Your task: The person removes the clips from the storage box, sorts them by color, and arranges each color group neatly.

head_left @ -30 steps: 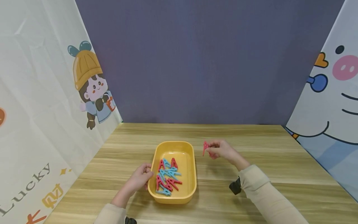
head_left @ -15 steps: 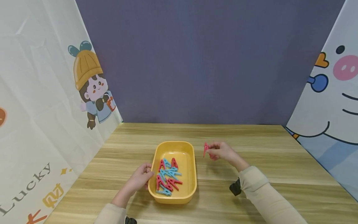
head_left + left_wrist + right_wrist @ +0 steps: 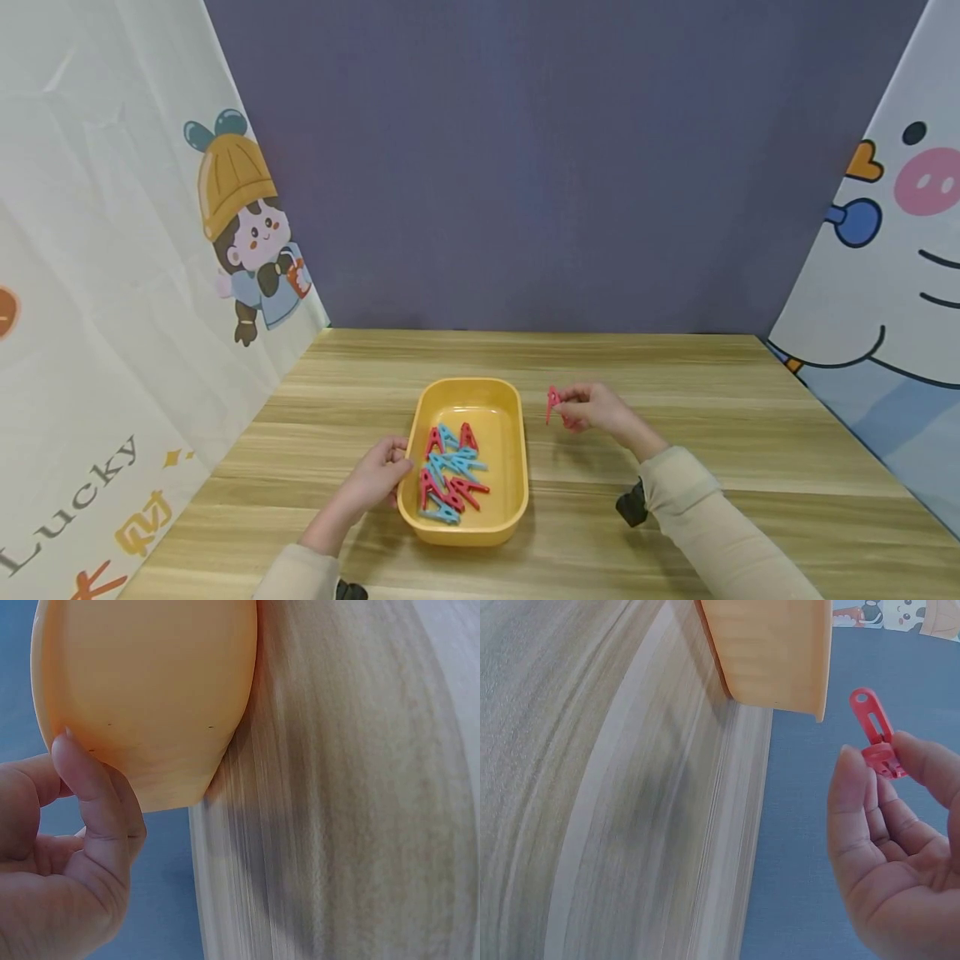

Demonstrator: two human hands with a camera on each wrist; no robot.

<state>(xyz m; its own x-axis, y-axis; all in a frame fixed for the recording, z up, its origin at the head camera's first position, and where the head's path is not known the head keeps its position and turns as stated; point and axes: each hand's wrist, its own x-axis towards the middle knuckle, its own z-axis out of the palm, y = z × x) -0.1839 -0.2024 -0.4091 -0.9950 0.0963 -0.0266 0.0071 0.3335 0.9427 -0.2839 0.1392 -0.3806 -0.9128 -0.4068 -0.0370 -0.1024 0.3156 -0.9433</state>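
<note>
A yellow plastic bin [image 3: 514, 450] sits on the table with several red and blue clothespins [image 3: 454, 475] piled in its near left part. My left hand [image 3: 378, 473] pinches the bin's left rim; in the left wrist view, thumb and finger meet at the rim's edge. To the right of the bin, my right hand [image 3: 597, 410] is raised over the table. It pinches a red clothespin [image 3: 872, 720] between thumb and fingertips, with one end of the clothespin sticking up in the right wrist view. The fingertips cover part of that clothespin.
The wood-grain table [image 3: 675, 367] runs back to a dark blue-grey panel [image 3: 525, 167]. Printed white sheets with cartoon figures stand along the left and right sides. Dark wrist-worn devices show at both cuffs.
My right hand has sunk slightly toward me with the red clothespin. The left hand, the bin and the clothespins in it look unmoved.
</note>
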